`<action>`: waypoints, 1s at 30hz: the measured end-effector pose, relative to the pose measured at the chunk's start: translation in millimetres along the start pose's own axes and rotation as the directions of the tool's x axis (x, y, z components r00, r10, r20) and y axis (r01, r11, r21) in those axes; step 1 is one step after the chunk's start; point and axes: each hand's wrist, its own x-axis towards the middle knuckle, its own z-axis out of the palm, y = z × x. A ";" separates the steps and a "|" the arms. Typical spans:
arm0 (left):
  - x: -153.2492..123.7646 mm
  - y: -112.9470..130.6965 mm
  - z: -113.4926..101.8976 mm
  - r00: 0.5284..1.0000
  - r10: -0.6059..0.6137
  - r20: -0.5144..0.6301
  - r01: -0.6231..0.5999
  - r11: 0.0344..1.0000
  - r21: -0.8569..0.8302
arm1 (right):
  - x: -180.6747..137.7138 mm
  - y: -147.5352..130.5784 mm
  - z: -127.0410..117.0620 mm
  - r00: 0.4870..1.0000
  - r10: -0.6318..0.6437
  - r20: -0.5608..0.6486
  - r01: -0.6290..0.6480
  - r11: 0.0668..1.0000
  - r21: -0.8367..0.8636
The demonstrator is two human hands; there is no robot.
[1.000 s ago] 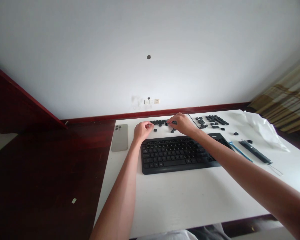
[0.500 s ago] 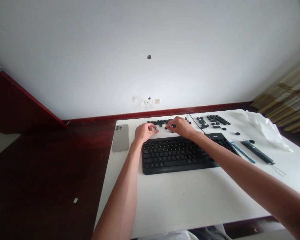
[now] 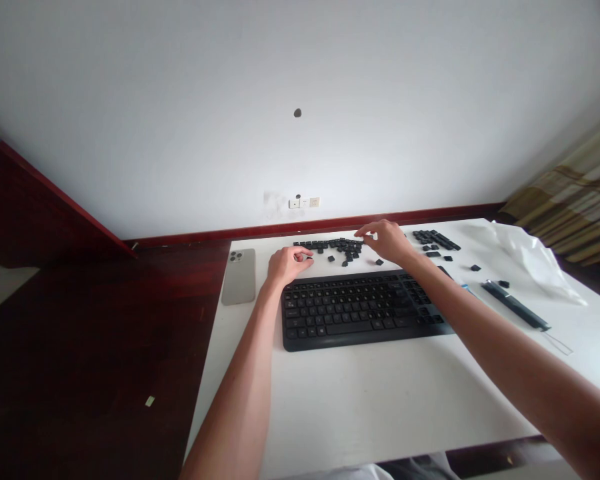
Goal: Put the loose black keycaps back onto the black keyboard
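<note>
A black keyboard lies on the white table with most of its keys in place, and gaps show toward its right part. Behind its left end, my left hand is curled, a small black keycap between thumb and index finger. My right hand reaches over the back edge of the loose keycaps, its fingers stretched and apart. Whether its fingertips touch a keycap is hard to make out. Single keycaps lie in front of the row, one between my hands and another below my right hand.
A grey phone lies at the table's left edge. On the right are more keycaps, a dark strip-shaped tool with a wire loop, a blue tool partly behind my forearm, and a crumpled white plastic bag.
My right hand has moved right and back, away from a keycap that now lies on the table; its fingers have spread. My left hand stays nearly where it was.
</note>
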 end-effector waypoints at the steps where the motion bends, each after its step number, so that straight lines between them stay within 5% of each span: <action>1: 0.1 0.1 0.0 1.000 -0.004 0.002 0.004 1.000 -0.006 | 0.1 1.1 0.9 1.000 -0.019 0.015 0.020 1.000 -0.007; 8: 0.9 -1.2 2.1 1.000 0.002 -0.019 -0.002 1.000 -0.011 | -3.5 -19.8 16.1 0.982 -0.173 0.081 0.177 0.983 -0.052; 18: 2.1 -3.2 3.9 0.997 -0.023 -0.078 0.016 0.997 -0.078 | -1.4 -29.5 18.0 0.974 -0.169 0.153 0.180 0.982 -0.058; 30: 2.0 -1.2 2.8 0.995 -0.039 -0.095 0.029 0.994 -0.109 | -6.9 -3.2 -30.9 0.996 -0.073 0.058 0.069 0.995 0.069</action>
